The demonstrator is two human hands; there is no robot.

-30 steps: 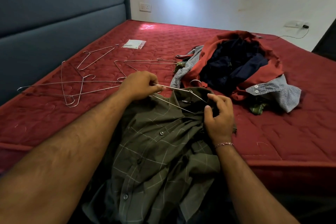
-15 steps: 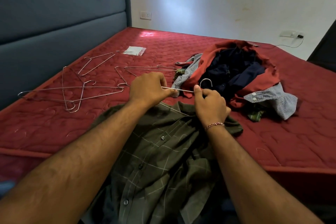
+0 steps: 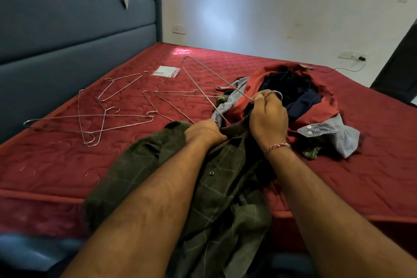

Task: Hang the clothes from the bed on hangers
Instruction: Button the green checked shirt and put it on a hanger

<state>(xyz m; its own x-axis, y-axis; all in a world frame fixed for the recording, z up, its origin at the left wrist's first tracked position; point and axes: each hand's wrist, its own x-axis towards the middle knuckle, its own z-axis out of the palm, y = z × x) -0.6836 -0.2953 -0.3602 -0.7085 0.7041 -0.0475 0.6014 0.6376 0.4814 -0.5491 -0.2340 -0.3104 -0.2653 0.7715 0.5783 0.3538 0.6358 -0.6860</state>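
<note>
An olive-green checked shirt [image 3: 216,187] lies over the near edge of the red mattress [image 3: 338,176] and hangs down in front of me. My left hand [image 3: 203,132] grips the shirt's fabric near the collar. My right hand [image 3: 268,117] pinches the neck of a wire hanger [image 3: 198,81], its hook showing by my fingers. The hanger tilts up to the left, one end raised, the other running down into the shirt's collar. A pile of clothes [image 3: 293,97], red, navy and grey checked, lies just beyond my right hand.
Several loose wire hangers [image 3: 94,119] lie spread on the mattress to the left. A small clear packet [image 3: 165,72] sits farther back. A blue padded headboard [image 3: 67,40] runs along the left, a white wall with sockets behind.
The hanger has swung from lying flat to tilting up on its left end. My left hand let go of the wire and moved down onto the shirt's collar.
</note>
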